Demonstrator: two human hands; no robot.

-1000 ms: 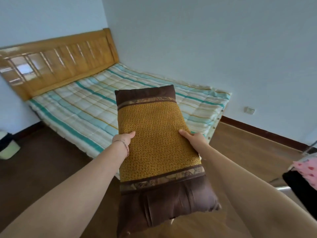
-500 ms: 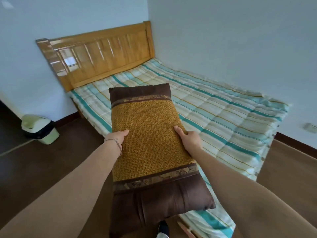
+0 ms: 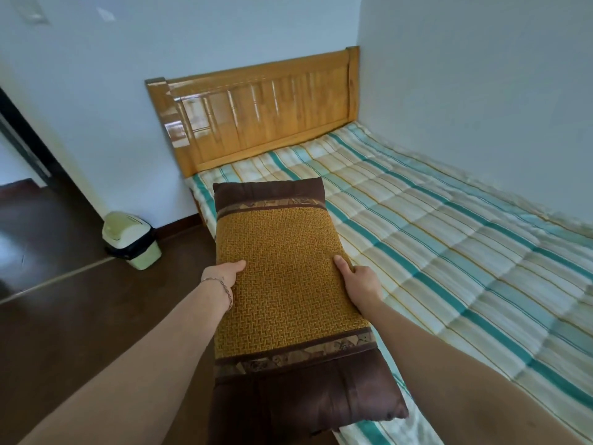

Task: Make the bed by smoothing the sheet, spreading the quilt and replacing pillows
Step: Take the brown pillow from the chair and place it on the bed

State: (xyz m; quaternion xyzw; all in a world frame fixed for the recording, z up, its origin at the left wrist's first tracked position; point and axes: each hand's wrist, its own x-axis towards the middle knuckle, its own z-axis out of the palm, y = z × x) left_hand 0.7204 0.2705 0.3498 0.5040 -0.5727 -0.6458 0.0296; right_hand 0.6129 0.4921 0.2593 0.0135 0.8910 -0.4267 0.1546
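View has swung toward headboard (image 3: 256, 114) vs 1 s ago; pillow (image 3: 288, 284) now carried nearer bed's head end, above quilt (image 3: 449, 245) edge. Left hand (image 3: 224, 273) & right hand (image 3: 359, 277) each grip a long side. Judged: pillow placement imminent, not yet down

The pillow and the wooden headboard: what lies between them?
In the head view, only bare striped quilt lies between the pillow and the headboard.

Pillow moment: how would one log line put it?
stage: carrying pillow | left hand: grips left edge | right hand: grips right edge | quilt: spread | headboard: ahead
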